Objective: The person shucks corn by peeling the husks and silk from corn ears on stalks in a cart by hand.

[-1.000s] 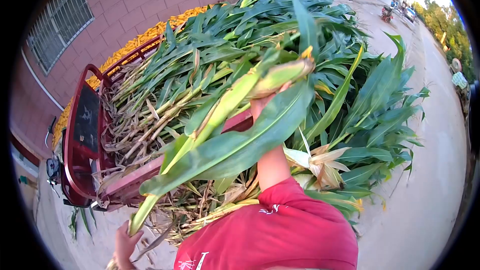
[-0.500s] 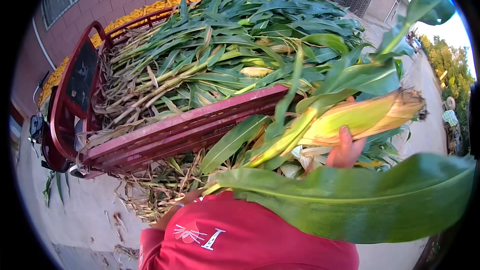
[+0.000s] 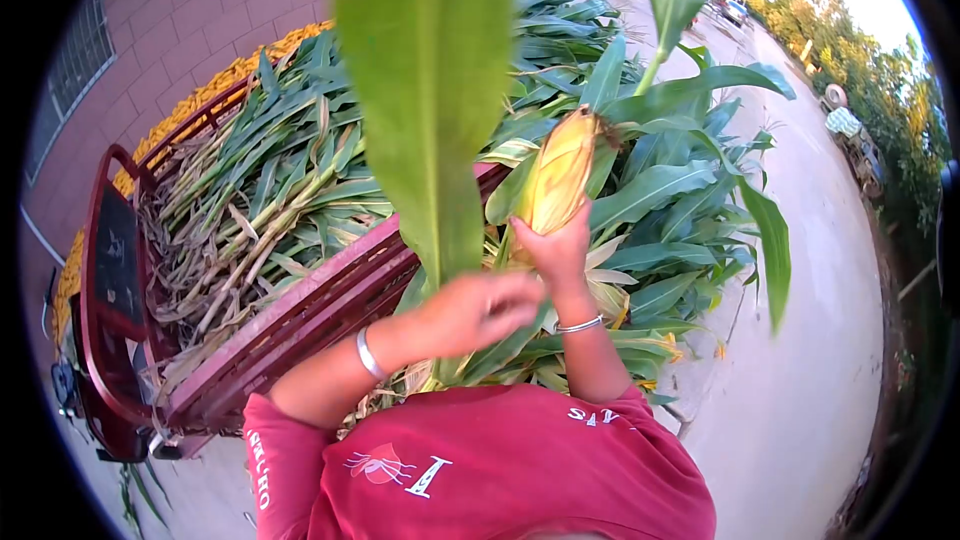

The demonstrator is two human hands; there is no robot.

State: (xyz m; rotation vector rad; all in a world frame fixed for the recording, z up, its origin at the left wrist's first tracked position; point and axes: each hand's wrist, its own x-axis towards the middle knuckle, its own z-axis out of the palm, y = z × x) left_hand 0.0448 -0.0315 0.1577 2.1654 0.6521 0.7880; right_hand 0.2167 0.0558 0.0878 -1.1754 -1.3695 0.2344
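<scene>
My right hand (image 3: 556,248) is wrapped round the lower part of a husked corn ear (image 3: 562,175), its thumb on the pale yellow husk. The ear tilts up to the right, its dark tip at the top. My left hand (image 3: 480,312) is just below and left of it, in front of the stalk, its fingers blurred by motion. A broad green leaf (image 3: 425,90), close to the camera, rises over the left hand and hides part of the view. More green leaves (image 3: 675,90) spread above and right of the ear.
A red cart (image 3: 325,280) at the left carries a heap of cut corn stalks (image 3: 270,155). More leafy stalks (image 3: 655,270) lie at its right. Behind the cart are yellow cobs (image 3: 210,90) and a brick wall (image 3: 150,40). A concrete road (image 3: 810,290) runs along the right.
My right hand has brought the ear left and turned it more upright. My left hand has come up from the lower part of the stalk to near the ear. The large leaf has swung upright.
</scene>
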